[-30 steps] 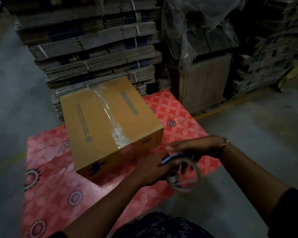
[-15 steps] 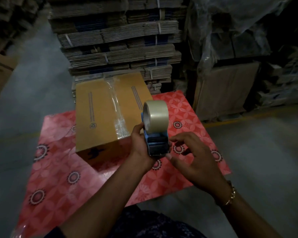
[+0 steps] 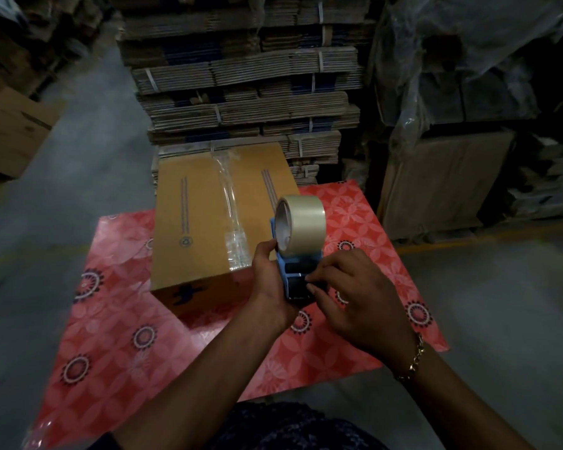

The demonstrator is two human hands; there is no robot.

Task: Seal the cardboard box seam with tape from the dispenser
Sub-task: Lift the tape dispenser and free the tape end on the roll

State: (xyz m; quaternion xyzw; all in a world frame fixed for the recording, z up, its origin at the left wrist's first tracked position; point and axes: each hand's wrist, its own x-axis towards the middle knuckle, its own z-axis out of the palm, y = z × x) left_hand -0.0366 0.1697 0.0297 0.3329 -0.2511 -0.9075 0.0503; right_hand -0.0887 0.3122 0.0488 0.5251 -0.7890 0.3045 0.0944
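A closed brown cardboard box (image 3: 195, 222) lies on a red patterned mat (image 3: 117, 345). Clear tape (image 3: 231, 219) runs along its top seam and bunches near the front edge. My left hand (image 3: 270, 274) grips a blue tape dispenser (image 3: 293, 277), held upright just right of the box's near corner, with a roll of clear tape (image 3: 301, 224) on top. My right hand (image 3: 351, 293) touches the dispenser's lower end with its fingertips; what they pinch is hidden.
Tall stacks of strapped flat cardboard (image 3: 247, 86) stand right behind the box. Plastic-wrapped pallets (image 3: 462, 125) fill the right side, another box (image 3: 10, 131) sits at the left. Grey concrete floor (image 3: 488, 319) surrounds the mat.
The dispenser came up from low at the mat's edge to upright beside the box. My right hand has closed in from beside it onto its lower end.
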